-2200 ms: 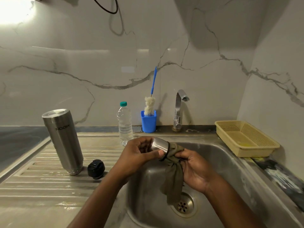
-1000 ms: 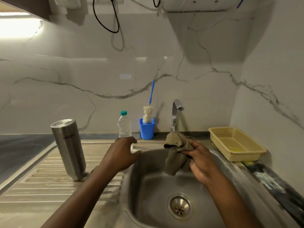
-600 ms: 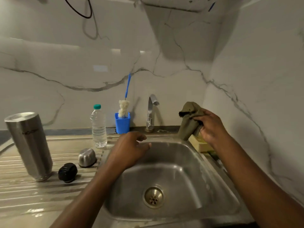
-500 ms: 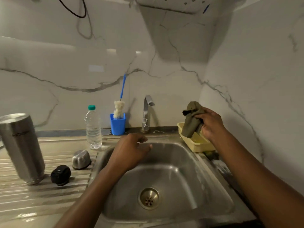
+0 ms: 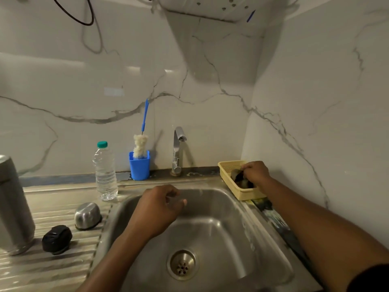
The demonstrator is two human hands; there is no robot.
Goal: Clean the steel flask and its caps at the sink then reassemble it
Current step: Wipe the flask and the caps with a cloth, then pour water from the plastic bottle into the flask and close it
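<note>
**Cloth goes to the basket; 2 caps wait on the drainboard**

Your right hand (image 5: 255, 174) has carried the olive cloth (image 5: 240, 179) from above the sink (image 5: 221, 218) down into the yellow basket (image 5: 226, 165). Its fingers are still bunched round the cloth, so it is not yet let go. Your left hand (image 5: 160, 209) hovers over the basin, loosely curled and holding nothing. It gripped the steel cap (image 5: 87, 216) 2.2 s back, and that cap now lies dome-up on the ribbed drainboard (image 5: 52, 268), just beside the black cap (image 5: 56, 239). The steel flask (image 5: 12, 207) stands at the far left, well apart from both hands. Wiping looks finished, and reassembly looks next.
</note>
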